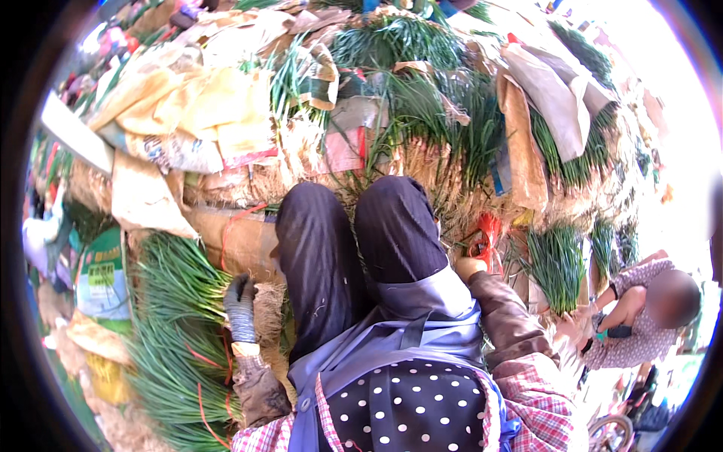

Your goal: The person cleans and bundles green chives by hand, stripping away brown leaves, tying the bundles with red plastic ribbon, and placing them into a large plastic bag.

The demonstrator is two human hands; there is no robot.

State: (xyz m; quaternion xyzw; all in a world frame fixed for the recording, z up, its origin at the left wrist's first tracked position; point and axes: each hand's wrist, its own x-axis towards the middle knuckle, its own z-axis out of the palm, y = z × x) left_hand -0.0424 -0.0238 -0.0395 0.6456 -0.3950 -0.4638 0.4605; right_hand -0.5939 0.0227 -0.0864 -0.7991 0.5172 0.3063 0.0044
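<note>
- Green leafy bunches [169, 294] lie on the left in the scene, beside the wearer's left hand; their long leaves spread toward the left, with red strips [202, 407] lying across them.
- Left hand [242, 310], in a grey glove with dark fingertips, points toward the far side, next to the inner ends of these bunches and a brown fibrous bundle [267, 313]. Its fingers lie close to one another; whether they grip anything, I cannot tell.
- Right hand [472, 264] is just beyond the right knee, at a cluster of red strands [489, 228] that partly hides it. It appears to touch the strands, but I cannot tell whether the fingers are pinching them or spread.
- Dark trousers [320, 256] cover the bent knees between the hands; nearer are a blue-grey apron [361, 339] and a dotted dark top [410, 403].
- More greens [422, 98] with pale root ends form a bank on the far side, partly under a tan sheet [203, 105] to the left and a pale sheet [550, 98] to the right.
- Another person [633, 335] crouches on the right, hands at the near end of an upright green bunch [557, 260].
- Far left stands a green-and-white bag [105, 279].
</note>
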